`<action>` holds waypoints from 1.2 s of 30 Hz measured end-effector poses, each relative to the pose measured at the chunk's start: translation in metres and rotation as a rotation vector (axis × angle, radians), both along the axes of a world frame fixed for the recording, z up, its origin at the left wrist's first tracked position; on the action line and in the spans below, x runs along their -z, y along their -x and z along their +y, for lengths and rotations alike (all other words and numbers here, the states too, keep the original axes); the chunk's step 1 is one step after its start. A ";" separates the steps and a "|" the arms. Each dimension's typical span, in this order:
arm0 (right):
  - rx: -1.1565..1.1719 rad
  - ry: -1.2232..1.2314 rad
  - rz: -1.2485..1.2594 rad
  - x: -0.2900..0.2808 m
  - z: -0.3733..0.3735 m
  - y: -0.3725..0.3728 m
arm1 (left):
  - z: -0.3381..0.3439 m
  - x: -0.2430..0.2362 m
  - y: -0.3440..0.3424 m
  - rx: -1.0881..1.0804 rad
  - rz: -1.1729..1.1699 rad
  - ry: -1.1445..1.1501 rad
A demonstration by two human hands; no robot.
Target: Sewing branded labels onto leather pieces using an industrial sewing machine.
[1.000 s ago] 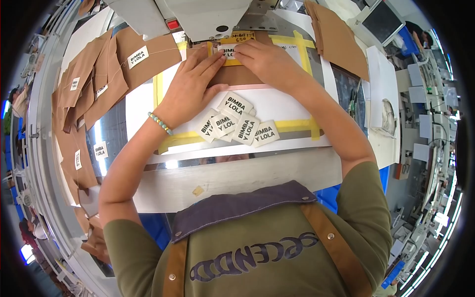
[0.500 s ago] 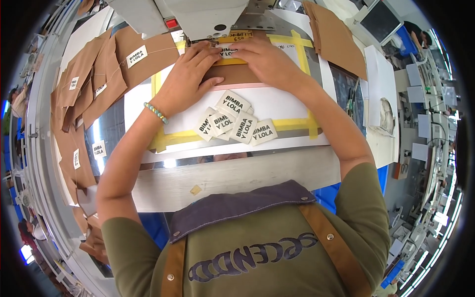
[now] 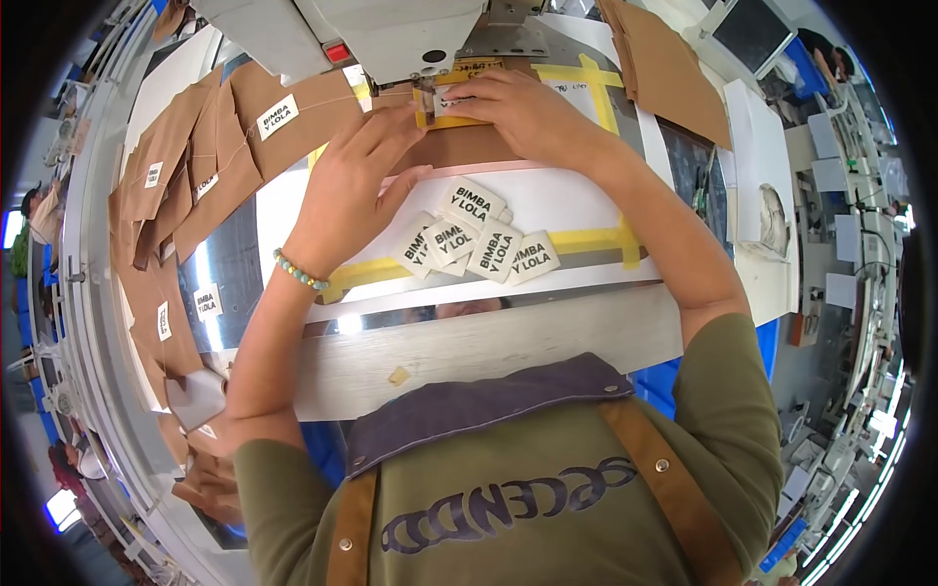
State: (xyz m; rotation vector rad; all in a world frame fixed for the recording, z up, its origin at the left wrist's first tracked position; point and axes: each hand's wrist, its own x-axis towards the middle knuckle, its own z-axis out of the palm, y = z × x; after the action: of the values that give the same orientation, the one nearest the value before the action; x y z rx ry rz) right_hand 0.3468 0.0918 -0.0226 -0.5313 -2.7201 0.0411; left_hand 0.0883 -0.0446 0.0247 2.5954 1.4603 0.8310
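Note:
At the sewing machine (image 3: 396,34), my right hand (image 3: 532,122) lies with extended fingers over a white printed label (image 3: 440,105) inside a yellow frame (image 3: 457,120). My left hand (image 3: 357,181) is open to the left, fingertips at the frame's left side on a brown sheet piece (image 3: 454,146). The label is largely hidden by the right fingers. Below the brown piece, several loose white labels (image 3: 473,203) lie overlapped on white board (image 3: 371,239) edged with yellow tape.
Several brown pieces with labels (image 3: 244,146), linked by threads, are heaped on the left. A brown stack (image 3: 664,78), white box (image 3: 757,176) and screen (image 3: 743,29) are at right. The pale table edge (image 3: 489,342) runs before my body. Other people appear at both rims.
My left hand has slid left and slightly toward me, off the label. My right fingers now cover more of the label. The whole view has shifted slightly.

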 end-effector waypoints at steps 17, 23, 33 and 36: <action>0.056 0.169 0.049 -0.007 -0.002 0.006 | -0.016 -0.003 -0.002 0.063 0.022 -0.105; 0.103 0.159 0.009 -0.009 0.009 0.009 | -0.019 -0.005 -0.003 0.094 0.058 -0.139; 0.144 0.230 0.029 -0.015 -0.001 0.006 | -0.012 0.001 0.003 0.072 0.040 -0.081; 0.171 0.252 0.060 -0.024 -0.009 -0.010 | -0.012 -0.003 0.009 0.020 -0.028 -0.022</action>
State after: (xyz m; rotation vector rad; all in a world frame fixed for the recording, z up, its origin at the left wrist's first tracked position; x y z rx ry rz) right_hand 0.3572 0.0830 0.0011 -0.8183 -2.6155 0.3527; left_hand 0.0794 -0.0570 0.0275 2.5978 1.4241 0.8825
